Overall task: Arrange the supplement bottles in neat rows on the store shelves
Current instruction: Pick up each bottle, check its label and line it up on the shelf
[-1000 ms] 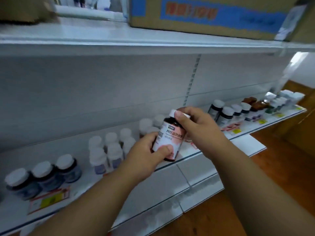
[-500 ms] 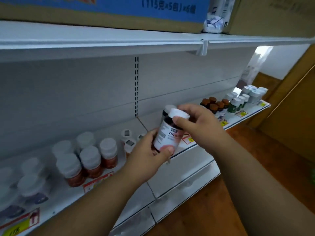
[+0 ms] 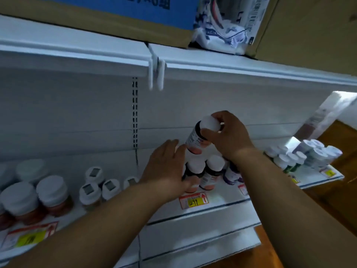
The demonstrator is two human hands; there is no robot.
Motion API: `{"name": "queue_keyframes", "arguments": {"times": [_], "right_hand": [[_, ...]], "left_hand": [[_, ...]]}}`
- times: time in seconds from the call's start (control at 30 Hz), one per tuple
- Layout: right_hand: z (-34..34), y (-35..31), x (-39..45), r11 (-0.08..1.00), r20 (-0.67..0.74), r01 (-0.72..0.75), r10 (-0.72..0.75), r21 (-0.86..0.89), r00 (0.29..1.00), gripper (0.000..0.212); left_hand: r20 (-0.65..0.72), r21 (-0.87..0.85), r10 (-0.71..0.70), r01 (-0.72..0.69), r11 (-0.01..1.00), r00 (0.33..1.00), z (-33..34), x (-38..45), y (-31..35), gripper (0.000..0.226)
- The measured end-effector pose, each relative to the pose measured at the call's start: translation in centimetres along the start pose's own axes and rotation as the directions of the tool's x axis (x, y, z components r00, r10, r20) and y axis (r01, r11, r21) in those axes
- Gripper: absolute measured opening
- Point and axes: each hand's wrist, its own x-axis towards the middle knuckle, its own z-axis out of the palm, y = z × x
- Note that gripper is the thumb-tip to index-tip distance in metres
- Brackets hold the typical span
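My right hand grips a dark supplement bottle by its white cap, holding it tilted above the white shelf. The bottle has a white and pink label. Below it stand two matching bottles with white caps. My left hand lies flat with fingers apart against the left side of those standing bottles, its thumb across the front one. A purple-labelled bottle stands just right of them, partly behind my right wrist.
Brown jars with white lids and small white-capped bottles stand to the left. White and green bottles fill the shelf's right end. Price tags line the shelf front. Cardboard boxes sit on the upper shelf. Wooden floor lies at lower right.
My left hand let go of the held bottle and dropped against the standing bottles. My right hand carried the bottle by its cap to the right, over that group. The view shifted right.
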Motion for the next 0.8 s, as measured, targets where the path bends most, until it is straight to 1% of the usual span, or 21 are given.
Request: {"name": "queue_keyframes", "arguments": {"times": [0.07, 0.1, 0.2, 0.27, 0.37, 0.47, 0.53, 0.7, 0.8], "right_hand": [[0.7, 1.8, 2.3, 0.997, 0.149, 0.071, -0.066, -0.025, 0.987, 0.038], [1.4, 2.6, 3.1, 0.993, 0.23, 0.103, -0.089, -0.051, 0.969, 0.037], [3.6, 4.2, 4.7, 0.982, 0.448, 0.164, -0.105, -0.094, 0.888, 0.038], [4.7, 5.0, 5.1, 0.98, 0.544, 0.18, -0.106, -0.084, 0.832, 0.037], [5.6, 5.7, 5.6, 0.973, 0.659, 0.217, -0.116, -0.074, 0.743, 0.028], [5.7, 6.0, 6.2, 0.966, 0.719, 0.252, -0.132, -0.062, 0.683, 0.026], [5.7, 6.2, 6.3, 0.956, 0.727, 0.287, -0.152, -0.065, 0.67, 0.028], [6.0, 7.2, 5.9, 0.969, 0.693, 0.247, -0.172, -0.009, 0.7, 0.033], [6.1, 7.5, 5.9, 0.975, 0.678, 0.222, -0.16, -0.005, 0.717, 0.034]], "left_hand": [[0.056, 0.111, -0.06, 0.053, 0.992, 0.997, 1.1, 1.1, 0.8, 0.105], [0.09, 0.158, -0.083, 0.068, 0.985, 0.992, 1.5, 1.6, 1.2, 0.108], [0.139, 0.254, -0.17, 0.131, 0.958, 0.976, 2.5, 2.6, 1.9, 0.116], [0.158, 0.292, -0.212, 0.16, 0.943, 0.964, 3.1, 2.8, 2.1, 0.118], [0.144, 0.335, -0.25, 0.19, 0.923, 0.957, 3.8, 2.7, 2.1, 0.114], [0.133, 0.357, -0.257, 0.195, 0.913, 0.957, 4.1, 2.8, 2.0, 0.11], [0.116, 0.358, -0.263, 0.207, 0.91, 0.958, 4.3, 2.9, 2.0, 0.109], [0.094, 0.373, -0.269, 0.217, 0.902, 0.958, 4.6, 2.8, 2.1, 0.108], [0.091, 0.373, -0.269, 0.217, 0.902, 0.959, 4.7, 2.9, 2.0, 0.108]]}}
